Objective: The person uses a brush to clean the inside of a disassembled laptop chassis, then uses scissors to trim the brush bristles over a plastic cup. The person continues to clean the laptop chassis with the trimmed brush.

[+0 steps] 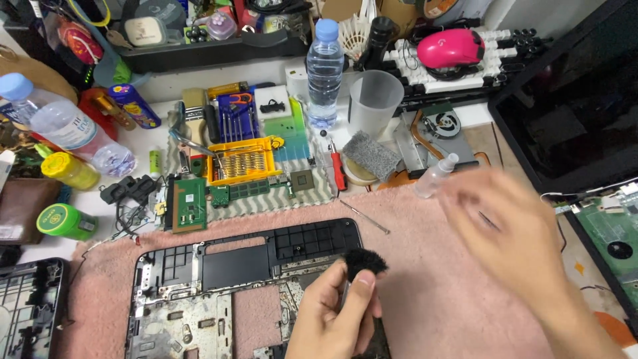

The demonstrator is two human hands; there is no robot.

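Note:
My left hand point(335, 309) grips a brush with a black bristle head point(365, 261), held over the lower right part of an opened black laptop frame point(239, 266). My right hand point(512, 226) is blurred by motion above the pink towel point(425, 266), fingers spread, holding nothing that I can make out. Just beyond its fingers a small clear spray bottle point(435, 175) lies tilted on the towel's far edge. A thin metal pick point(364, 217) rests on the towel between the frame and the bottle.
An orange bit-set tray point(242, 163), circuit boards point(189, 203), a red screwdriver point(338, 169), a grey sponge point(372, 154), a plastic cup point(374, 100) and a water bottle point(325, 70) crowd the back. A laptop screen point(571, 113) and a green board point(615, 229) lie at right.

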